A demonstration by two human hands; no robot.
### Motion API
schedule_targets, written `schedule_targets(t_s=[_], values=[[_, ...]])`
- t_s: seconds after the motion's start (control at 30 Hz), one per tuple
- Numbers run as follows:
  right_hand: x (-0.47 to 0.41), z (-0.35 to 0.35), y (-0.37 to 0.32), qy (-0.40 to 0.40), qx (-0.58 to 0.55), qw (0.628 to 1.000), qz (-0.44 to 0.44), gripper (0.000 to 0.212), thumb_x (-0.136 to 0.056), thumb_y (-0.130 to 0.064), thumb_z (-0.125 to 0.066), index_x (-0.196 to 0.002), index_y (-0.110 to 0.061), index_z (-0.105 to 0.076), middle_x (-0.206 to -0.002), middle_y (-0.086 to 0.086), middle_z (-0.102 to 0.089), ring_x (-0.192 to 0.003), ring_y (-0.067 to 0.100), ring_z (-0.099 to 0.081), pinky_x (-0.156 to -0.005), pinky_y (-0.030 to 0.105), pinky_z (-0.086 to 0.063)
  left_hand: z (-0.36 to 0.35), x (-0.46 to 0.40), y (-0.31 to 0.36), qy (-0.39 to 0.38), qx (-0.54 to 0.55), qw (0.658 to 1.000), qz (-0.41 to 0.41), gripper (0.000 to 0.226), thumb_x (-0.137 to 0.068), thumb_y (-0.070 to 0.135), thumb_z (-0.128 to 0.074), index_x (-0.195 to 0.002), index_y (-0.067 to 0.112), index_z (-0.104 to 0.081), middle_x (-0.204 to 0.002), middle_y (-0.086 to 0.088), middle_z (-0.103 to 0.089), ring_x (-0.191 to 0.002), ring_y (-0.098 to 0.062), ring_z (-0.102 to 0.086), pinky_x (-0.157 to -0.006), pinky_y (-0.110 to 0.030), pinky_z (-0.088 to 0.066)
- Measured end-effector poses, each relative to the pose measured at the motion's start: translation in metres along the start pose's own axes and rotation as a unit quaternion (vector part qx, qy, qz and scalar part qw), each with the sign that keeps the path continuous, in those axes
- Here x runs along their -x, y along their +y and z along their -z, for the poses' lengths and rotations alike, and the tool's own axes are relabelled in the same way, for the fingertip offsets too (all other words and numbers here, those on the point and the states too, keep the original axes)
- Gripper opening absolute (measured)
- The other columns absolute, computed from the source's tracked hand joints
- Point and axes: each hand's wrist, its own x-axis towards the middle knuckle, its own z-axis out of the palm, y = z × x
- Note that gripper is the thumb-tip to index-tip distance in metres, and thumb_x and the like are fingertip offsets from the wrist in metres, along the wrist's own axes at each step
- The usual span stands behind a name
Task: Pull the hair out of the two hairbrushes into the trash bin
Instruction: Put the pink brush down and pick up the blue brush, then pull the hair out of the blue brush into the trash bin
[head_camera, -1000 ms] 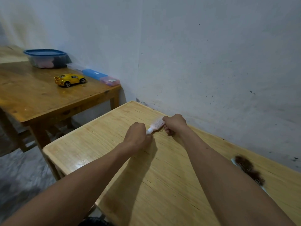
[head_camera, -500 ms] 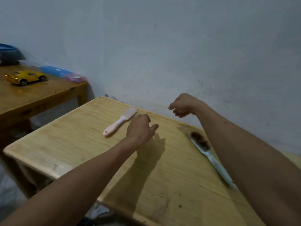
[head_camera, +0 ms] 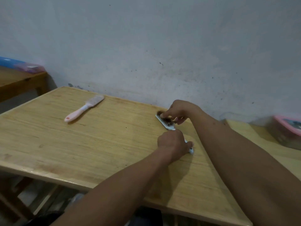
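A pink hairbrush (head_camera: 84, 108) lies alone on the light wooden table (head_camera: 81, 144), at the far left, bristles clean of hair. A white hairbrush (head_camera: 167, 123) with dark brown hair in its bristles lies near the wall on the right. My left hand (head_camera: 173, 144) is closed around its handle. My right hand (head_camera: 179, 110) pinches the hair at the far end of the brush head. The trash bin is out of sight.
A darker wooden table (head_camera: 17, 82) stands at the far left with blue and pink boxes (head_camera: 24, 66) on it. A pink-lidded container (head_camera: 288, 131) sits on the table at the right edge. The grey wall runs close behind.
Both hands left the pink brush on the table and moved right to the white brush. My left hand gripped its handle and my right hand came down on the hair.
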Motion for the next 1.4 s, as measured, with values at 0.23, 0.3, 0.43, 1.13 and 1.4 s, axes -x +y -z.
schedule_targets(t_s=[0.23, 0.3, 0.43, 1.13, 1.4], values=[[-0.003, -0.013, 0.005, 0.031, -0.04, 0.999, 0.019, 0.032, -0.077, -0.025, -0.084, -0.081, 0.0, -0.065, -0.083, 0.015, -0.069, -0.075, 0.031, -0.076, -0.067, 0.036, -0.065, -0.004, -0.007, -0.001, -0.037, 0.098, 0.992, 0.077, 0.038, -0.083, 0.04, -0.073, -0.07, 0.016, -0.047, -0.07, 0.002, -0.05, -0.079, -0.022, -0.058, -0.063, -0.031, -0.043], [-0.002, -0.009, 0.002, 0.047, -0.068, 0.996, 0.026, 0.028, -0.077, -0.023, -0.082, -0.078, -0.001, -0.063, -0.082, 0.015, -0.068, -0.071, 0.029, -0.073, -0.065, 0.034, -0.064, -0.001, -0.009, -0.005, -0.052, 0.125, 0.987, 0.09, 0.032, -0.076, 0.034, -0.078, -0.084, 0.014, -0.055, -0.074, 0.002, -0.056, -0.08, -0.022, -0.061, -0.066, -0.03, -0.05], [0.006, 0.006, -0.02, 0.069, -0.111, 0.99, 0.053, 0.035, -0.076, -0.024, -0.083, -0.09, 0.004, -0.068, -0.09, 0.018, -0.073, -0.077, 0.03, -0.077, -0.072, 0.039, -0.067, 0.007, -0.005, -0.023, -0.028, 0.242, 0.962, 0.12, 0.033, -0.079, 0.028, -0.074, -0.101, 0.01, -0.056, -0.096, -0.009, -0.067, -0.079, -0.027, -0.066, -0.061, -0.033, -0.052], [0.101, -0.121, -0.248, -0.135, -0.205, 0.923, 0.298, 0.036, -0.093, -0.024, -0.076, -0.115, 0.003, -0.069, -0.1, 0.016, -0.074, -0.076, 0.023, -0.075, -0.069, 0.03, -0.065, 0.152, 0.167, -0.26, 0.304, 0.369, 0.864, 0.156, 0.041, -0.092, 0.056, -0.051, -0.1, 0.017, -0.058, -0.058, 0.0, -0.045, -0.045, -0.021, -0.047, -0.046, -0.03, -0.038], [0.144, -0.243, -0.3, -0.117, -0.121, 0.906, 0.388, 0.006, -0.085, 0.0, -0.079, -0.089, 0.004, -0.078, -0.075, 0.02, -0.076, -0.056, 0.019, -0.073, -0.06, 0.029, -0.065, 0.139, 0.276, -0.35, 0.318, 0.241, 0.886, 0.237, 0.05, -0.091, 0.068, -0.045, -0.087, 0.019, -0.056, -0.067, -0.003, -0.055, -0.048, -0.019, -0.056, -0.045, -0.032, -0.047]])
